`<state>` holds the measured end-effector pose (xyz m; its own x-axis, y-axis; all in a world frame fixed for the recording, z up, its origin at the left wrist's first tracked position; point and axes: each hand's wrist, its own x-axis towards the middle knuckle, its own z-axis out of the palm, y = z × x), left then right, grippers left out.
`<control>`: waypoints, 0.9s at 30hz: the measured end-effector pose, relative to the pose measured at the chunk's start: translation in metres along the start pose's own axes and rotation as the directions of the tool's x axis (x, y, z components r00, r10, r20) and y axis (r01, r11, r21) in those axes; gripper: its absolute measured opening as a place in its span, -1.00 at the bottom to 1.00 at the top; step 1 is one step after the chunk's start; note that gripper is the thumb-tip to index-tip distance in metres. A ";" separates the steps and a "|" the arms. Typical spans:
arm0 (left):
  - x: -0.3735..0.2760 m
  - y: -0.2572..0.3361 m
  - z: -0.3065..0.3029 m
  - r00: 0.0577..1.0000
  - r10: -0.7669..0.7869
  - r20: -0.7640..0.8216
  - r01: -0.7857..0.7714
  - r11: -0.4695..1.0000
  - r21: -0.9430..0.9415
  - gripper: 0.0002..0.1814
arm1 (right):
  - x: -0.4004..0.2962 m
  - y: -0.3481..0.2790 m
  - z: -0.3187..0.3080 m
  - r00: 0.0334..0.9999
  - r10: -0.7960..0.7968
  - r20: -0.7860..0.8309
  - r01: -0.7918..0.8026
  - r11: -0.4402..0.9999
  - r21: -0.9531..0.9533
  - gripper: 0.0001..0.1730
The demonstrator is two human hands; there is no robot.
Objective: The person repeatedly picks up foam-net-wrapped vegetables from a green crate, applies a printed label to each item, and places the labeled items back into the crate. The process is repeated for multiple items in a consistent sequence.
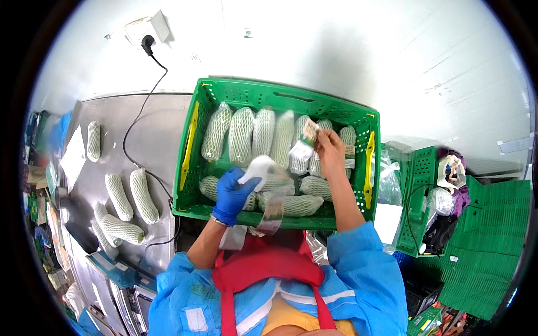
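My left hand [232, 195], in a blue glove, grips a roll of labels [256, 168] over the front half of a green plastic crate [290, 93]. A strip of backing with a label [271, 214] hangs from the roll. Bare, my right hand [331, 147] pinches a loose printed label [308, 136] above the crate's right half. Under both hands lie several pale green gourd-like vegetables [241, 134] in white foam net sleeves and clear film. Those at the back stand in a row; those in front [300, 206] lie crosswise. At far right, one vegetable [348, 136] bears a label.
On the steel table [164, 122] at left lie several more netted vegetables [144, 196] and a white paper sheet [73, 157]. A black cable [134, 124] runs from a wall plug [147, 43] across the table. Green crates [487, 243] and bags [441, 203] stand at right.
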<state>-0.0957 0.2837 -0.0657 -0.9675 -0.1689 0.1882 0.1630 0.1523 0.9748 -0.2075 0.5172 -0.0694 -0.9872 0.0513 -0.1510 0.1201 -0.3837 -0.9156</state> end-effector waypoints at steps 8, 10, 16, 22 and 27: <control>-0.004 0.027 -0.017 0.990 -0.101 -0.100 0.086 0.985 -0.150 -0.78 | 0.072 0.116 -0.079 0.994 -0.012 0.112 0.109 0.332 -0.937 -0.48; -0.004 0.008 -0.033 0.985 0.148 -0.084 -0.128 0.970 0.208 -0.81 | 0.050 0.082 -0.030 0.985 0.162 0.054 0.016 0.226 -0.974 -0.22; 0.023 0.022 -0.016 0.966 0.202 -0.159 -0.154 0.950 0.272 -0.85 | -0.038 0.037 0.027 0.872 0.234 0.430 0.023 0.857 -0.515 -0.36; 0.040 0.042 0.009 0.941 0.284 -0.187 -0.246 0.949 0.199 -0.59 | -0.081 -0.003 0.074 0.836 0.243 0.492 -0.204 0.970 -0.131 -0.93; 0.044 0.018 -0.005 0.888 0.377 0.261 -0.447 0.841 0.304 -0.73 | -0.080 -0.025 0.083 0.915 0.070 0.397 0.000 0.985 -0.172 -0.87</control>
<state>-0.1343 0.2738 -0.0395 -0.8485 0.1619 0.5038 0.5107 0.4997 0.6997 -0.1404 0.4466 -0.0035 -0.9368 -0.3456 -0.0542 0.1369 -0.2195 -0.9660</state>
